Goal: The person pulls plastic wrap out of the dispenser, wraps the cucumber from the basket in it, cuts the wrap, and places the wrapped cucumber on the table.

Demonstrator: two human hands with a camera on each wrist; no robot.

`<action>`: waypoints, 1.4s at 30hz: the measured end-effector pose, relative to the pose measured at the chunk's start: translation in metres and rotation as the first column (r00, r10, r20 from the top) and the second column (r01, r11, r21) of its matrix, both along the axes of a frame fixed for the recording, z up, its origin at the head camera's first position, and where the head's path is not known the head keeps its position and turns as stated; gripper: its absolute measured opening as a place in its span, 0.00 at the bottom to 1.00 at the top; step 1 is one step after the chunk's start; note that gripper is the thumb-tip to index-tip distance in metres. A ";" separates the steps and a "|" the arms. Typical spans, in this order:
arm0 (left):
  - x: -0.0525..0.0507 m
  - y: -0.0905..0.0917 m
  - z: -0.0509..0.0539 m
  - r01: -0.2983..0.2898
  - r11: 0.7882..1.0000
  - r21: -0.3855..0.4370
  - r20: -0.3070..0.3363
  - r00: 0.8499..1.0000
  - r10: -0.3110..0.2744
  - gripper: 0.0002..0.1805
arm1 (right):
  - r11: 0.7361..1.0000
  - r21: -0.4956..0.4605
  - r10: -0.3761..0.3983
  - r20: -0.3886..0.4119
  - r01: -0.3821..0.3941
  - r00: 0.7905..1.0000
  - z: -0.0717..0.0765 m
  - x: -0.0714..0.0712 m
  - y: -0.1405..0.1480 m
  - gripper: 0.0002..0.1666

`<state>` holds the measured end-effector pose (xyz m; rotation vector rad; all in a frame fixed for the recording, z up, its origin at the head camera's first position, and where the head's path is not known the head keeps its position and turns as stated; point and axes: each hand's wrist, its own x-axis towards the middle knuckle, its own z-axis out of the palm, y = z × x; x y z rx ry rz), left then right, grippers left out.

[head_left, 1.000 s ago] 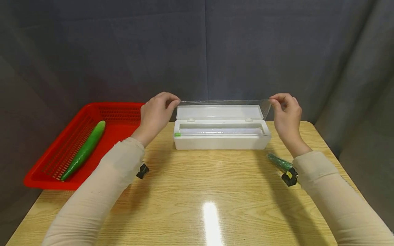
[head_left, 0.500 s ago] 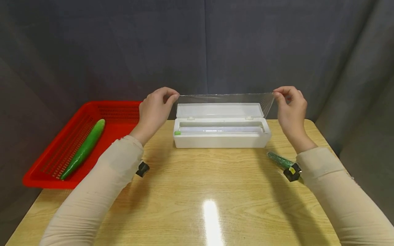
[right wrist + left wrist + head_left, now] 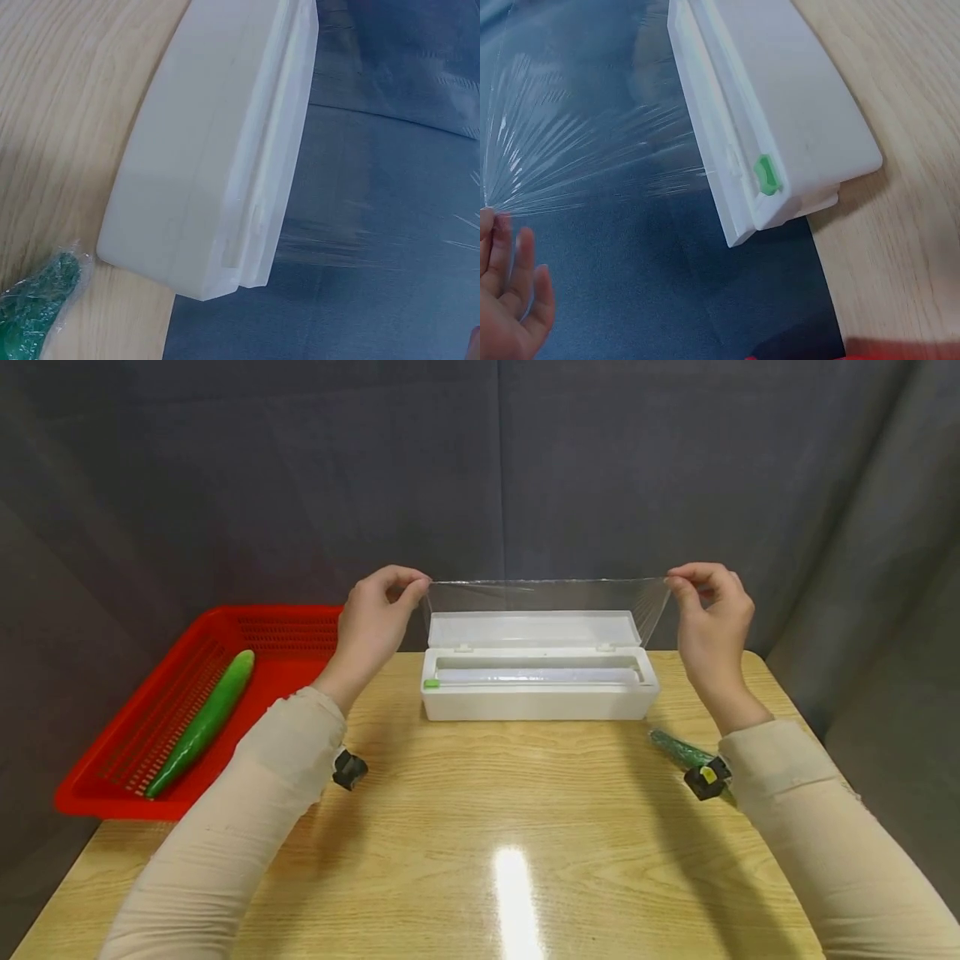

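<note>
Saw clear film (image 3: pixel 547 596) stretched taut, creased toward its corners, above an open white box (image 3: pixel 536 704) on the table (image 3: pixel 420 860). Noted left hand (image 3: pixel 375 617) and right hand (image 3: pixel 716 622) raised, thumbs pinched to fingers, each gripping an upper corner. Spotted a cucumber (image 3: pixel 202 724) in a red basket (image 3: pixel 292 681), and a film-wrapped green piece (image 3: pixel 677 747) partly hidden by the right wrist's camera (image 3: pixel 706 779).

Passage is available over the table (image 3: pixel 450 793) in front of the white box (image 3: pixel 536 705), bounded by the red basket (image 3: pixel 75 802) and left sleeve (image 3: pixel 240 814) and, at right, by the wrapped green item (image 3: pixel 678 750), whereas film (image 3: pixel 540 596) stretched between left hand (image 3: pixel 374 625) and right hand (image 3: pixel 716 625) obstructs access above the raised lid (image 3: pixel 532 629).
</note>
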<state>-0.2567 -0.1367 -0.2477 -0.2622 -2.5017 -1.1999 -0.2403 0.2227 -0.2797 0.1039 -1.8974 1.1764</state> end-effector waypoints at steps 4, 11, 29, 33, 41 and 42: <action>0.000 0.001 0.001 -0.005 1.000 -0.027 -0.032 0.999 0.004 0.13 | 1.000 -0.013 -0.001 -0.033 0.001 0.999 0.003 0.000 -0.001 0.08; 0.001 0.003 0.003 -0.027 0.998 -0.050 -0.071 0.997 0.024 0.13 | 0.999 -0.053 -0.004 -0.054 0.001 0.999 0.008 0.000 -0.002 0.09; 0.007 0.000 0.011 -0.050 0.997 -0.063 -0.159 0.986 0.040 0.13 | 0.993 -0.112 -0.032 -0.080 0.023 0.996 0.025 0.002 -0.005 0.09; 0.007 0.001 0.013 -0.050 0.997 -0.063 -0.180 0.983 0.038 0.13 | 0.992 -0.124 -0.028 -0.086 0.017 0.996 0.033 0.012 -0.011 0.08; 0.009 0.004 0.020 -0.051 0.996 -0.066 -0.211 0.977 0.036 0.12 | 0.989 -0.146 -0.010 -0.113 -0.007 0.994 0.045 0.023 -0.015 0.05; 0.010 0.004 0.021 -0.049 0.997 -0.067 -0.214 0.976 0.034 0.12 | 0.990 -0.144 -0.009 -0.118 -0.008 0.993 0.044 0.022 -0.014 0.05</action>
